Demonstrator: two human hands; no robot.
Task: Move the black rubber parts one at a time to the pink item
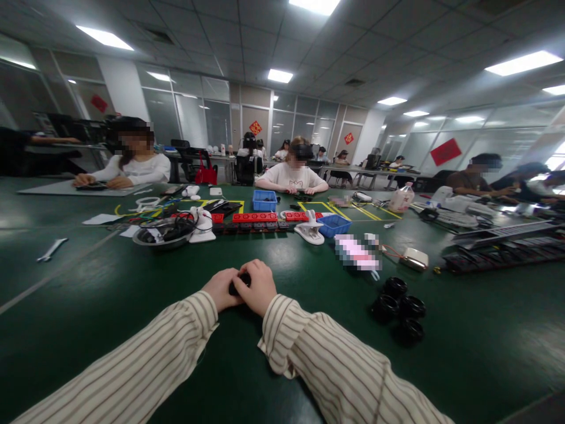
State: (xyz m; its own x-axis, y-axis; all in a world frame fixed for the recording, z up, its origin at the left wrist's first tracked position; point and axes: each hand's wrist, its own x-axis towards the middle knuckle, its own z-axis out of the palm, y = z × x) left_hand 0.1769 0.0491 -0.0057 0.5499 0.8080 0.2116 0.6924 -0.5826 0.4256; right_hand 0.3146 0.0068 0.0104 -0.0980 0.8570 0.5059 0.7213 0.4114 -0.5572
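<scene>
My left hand [222,288] and my right hand [259,287] meet over the green table [110,306], both in striped sleeves. Their fingers are curled together around a small black part [238,284] that shows only between them. Several black rings [399,309] lie in a cluster to the right of my hands, untouched.
Ahead lie a metal bowl with cables [161,232], red and black blocks [253,218], two blue bins [334,225], a white tool [309,231] and a wrench [52,249] at left. Black trays [498,253] sit at right. Other people sit at the table's far side.
</scene>
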